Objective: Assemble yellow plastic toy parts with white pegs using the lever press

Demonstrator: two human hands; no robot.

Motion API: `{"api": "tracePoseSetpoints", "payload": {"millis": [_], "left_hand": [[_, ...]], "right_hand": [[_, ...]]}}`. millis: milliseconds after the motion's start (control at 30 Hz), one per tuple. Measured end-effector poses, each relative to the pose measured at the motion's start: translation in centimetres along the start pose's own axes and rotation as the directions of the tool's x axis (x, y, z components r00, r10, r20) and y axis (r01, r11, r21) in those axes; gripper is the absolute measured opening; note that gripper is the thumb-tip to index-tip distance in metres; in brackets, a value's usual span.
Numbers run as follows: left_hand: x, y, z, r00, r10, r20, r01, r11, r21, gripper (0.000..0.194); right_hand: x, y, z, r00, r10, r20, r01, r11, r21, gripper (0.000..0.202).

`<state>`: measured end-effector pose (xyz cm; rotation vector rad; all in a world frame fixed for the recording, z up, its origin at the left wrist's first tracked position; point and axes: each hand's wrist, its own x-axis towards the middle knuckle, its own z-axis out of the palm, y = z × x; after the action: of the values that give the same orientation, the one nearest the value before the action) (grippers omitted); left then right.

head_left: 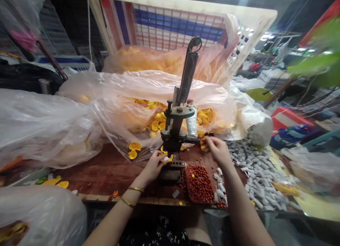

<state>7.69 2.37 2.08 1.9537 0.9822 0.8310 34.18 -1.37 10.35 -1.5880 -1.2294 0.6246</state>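
A small hand press (175,132) with a tall spring stands upright on the bench in front of me. My left hand (153,165) pinches a yellow plastic piece (170,157) at the foot of the press, with a small white part (166,159) at it. Right of the press, my right hand (218,149) has its fingers closed at another yellow plastic piece (203,144), slightly blurred. The wrapped press handle (191,121) is just left of that hand, apart from it. Below lies a clear tray (189,196) full of small red-brown beads (200,184).
Many grey-white parts with metal prongs (261,189) are heaped at right. Behind the press, a clear plastic bag (119,111) holds yellow pieces (156,124). A white crate (186,1) tilts up at the back. Another bag (47,217) bulges at front left.
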Motion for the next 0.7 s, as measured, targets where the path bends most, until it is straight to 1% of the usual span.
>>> {"api": "tracePoseSetpoints", "payload": {"millis": [33,67,100,133,167,200,233,267,300,333,367,400,433,467,500,533,567,600,633,667,700], "left_hand": [[0.1,0.3,-0.1,1.0,0.014,0.022,-0.014,1.0,0.019,0.026],[0.2,0.5,-0.3,0.999,0.029,0.041,-0.03,0.999,0.036,0.023],[0.2,0.8,-0.4,0.997,0.045,0.059,-0.048,0.998,0.05,0.021],[0.3,1.1,-0.4,0.996,0.059,0.073,-0.064,0.996,0.06,0.019],[0.3,1.3,-0.4,0.994,0.071,0.084,-0.077,0.995,0.066,0.018],[0.3,1.4,-0.5,0.993,0.078,0.091,-0.084,0.994,0.072,0.017],[0.3,1.5,-0.4,0.993,0.078,0.092,-0.085,0.993,0.077,0.017],[0.3,1.5,-0.4,0.993,0.072,0.09,-0.079,0.994,0.079,0.017],[0.3,1.3,-0.4,0.994,0.064,0.086,-0.07,0.995,0.074,0.018],[0.4,1.2,-0.4,0.995,0.055,0.084,-0.06,0.997,0.055,0.018],[0.5,0.9,-0.4,0.996,0.042,0.082,-0.044,0.999,0.019,0.018],[0.7,0.7,-0.4,0.997,0.009,0.076,-0.006,0.999,-0.039,0.015],[0.9,0.5,-0.4,0.997,-0.041,0.071,0.048,0.993,-0.112,0.012],[1.2,0.3,-0.4,0.992,-0.1,0.071,0.111,0.976,-0.185,0.01],[1.5,0.2,-0.4,0.984,-0.16,0.075,0.174,0.953,-0.248,0.012],[1.7,0.2,-0.4,0.974,-0.212,0.082,0.227,0.928,-0.297,0.017],[1.9,0.3,-0.5,0.965,-0.247,0.089,0.263,0.907,-0.329,0.023],[1.9,0.4,-0.7,0.96,-0.264,0.096,0.281,0.894,-0.349,0.029],[1.7,0.7,-1.1,0.958,-0.269,0.104,0.288,0.887,-0.36,0.035],[1.2,0.9,-1.6,0.955,-0.28,0.096,0.295,0.881,-0.369,0.039],[0.5,1.1,-2.4,0.955,-0.293,0.05,0.29,0.88,-0.376,0.041]], "right_hand": [[2.4,-1.2,0.4,0.996,-0.007,-0.089,0.017,0.994,0.104,0.043],[4.9,-2.7,1.1,0.992,0.003,-0.127,0.024,0.979,0.203,0.044],[7.1,-4.4,1.8,0.994,0.037,-0.106,-0.006,0.959,0.283,0.043],[8.8,-6.1,2.5,0.997,0.063,-0.052,-0.042,0.94,0.339,0.043],[9.7,-7.8,3.0,0.998,0.052,-0.018,-0.041,0.923,0.384,0.042],[9.8,-9.4,3.3,1.0,0.013,-0.006,-0.009,0.91,0.414,0.042],[8.9,-10.7,3.4,0.998,-0.056,-0.032,0.065,0.898,0.435,0.041],[7.2,-11.7,3.3,0.984,-0.147,-0.1,0.177,0.882,0.437,0.039],[5.1,-12.3,3.1,0.956,-0.236,-0.175,0.289,0.862,0.417,0.038],[2.7,-12.5,2.8,0.908,-0.322,-0.267,0.405,0.837,0.367,0.036],[0.6,-12.5,2.5,0.849,-0.401,-0.344,0.503,0.812,0.294,0.033],[-1.0,-12.4,2.3,0.796,-0.452,-0.403,0.569,0.786,0.243,0.031],[-1.8,-12.2,2.2,0.758,-0.473,-0.448,0.602,0.772,0.204,0.03],[-1.6,-12.0,2.3,0.756,-0.465,-0.46,0.599,0.774,0.203,0.029],[-0.6,-11.9,2.5,0.79,-0.429,-0.438,0.562,0.791,0.24,0.031],[1.1,-11.9,2.7,0.847,-0.37,-0.382,0.492,0.817,0.299,0.033],[3.1,-11.8,3.1,0.906,-0.296,-0.303,0.397,0.843,0.363,0.036],[5.3,-11.6,3.4,0.954,-0.214,-0.211,0.286,0.864,0.414,0.038],[7.1,-11.2,3.7,0.981,-0.133,-0.143,0.183,0.88,0.439,0.038],[8.5,-10.5,3.7,0.994,-0.062,-0.093,0.097,0.889,0.448,0.038],[9.2,-9.5,3.5,0.998,-0.007,-0.06,0.033,0.895,0.445,0.036]]}}
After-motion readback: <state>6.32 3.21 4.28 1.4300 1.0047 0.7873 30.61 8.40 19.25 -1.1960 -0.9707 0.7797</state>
